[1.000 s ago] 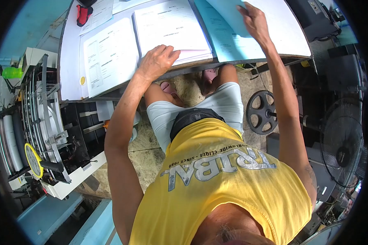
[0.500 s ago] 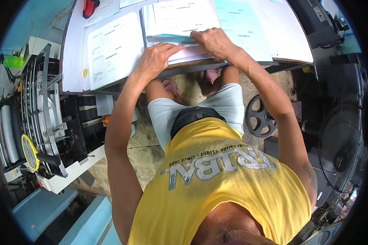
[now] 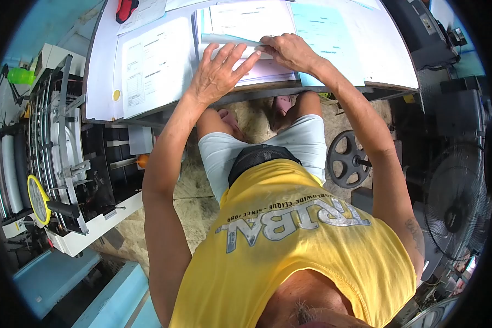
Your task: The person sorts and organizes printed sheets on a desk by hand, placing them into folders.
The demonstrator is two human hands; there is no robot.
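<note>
Over the near edge of a middle stack of printed sheets (image 3: pixel 251 21), my right hand (image 3: pixel 291 52) is closed, its thumb and fingers pinching the lifted edge of the papers. My left hand (image 3: pixel 218 74) has its fingers spread and rests at the left part of the same lifted edge, which curls up between both hands. Pinkish sheets (image 3: pixel 265 72) show beneath. A stack of white printed forms (image 3: pixel 150 68) lies left of my left hand. Light blue printed sheets (image 3: pixel 325 44) lie to the right, partly beside my right wrist.
The table (image 3: pixel 391 63) has a dark near edge. A red and black object (image 3: pixel 126 10) and a yellow disc (image 3: pixel 116 95) are on its left side. A machine with rollers (image 3: pixel 60 147) stands at left, a handwheel (image 3: pixel 349 158) and a fan (image 3: pixel 455 202) at right.
My left hand has opened, its fingers spreading off the paper edge. My right hand keeps its pinch, and the lifted edge has curled slightly further away from me.
</note>
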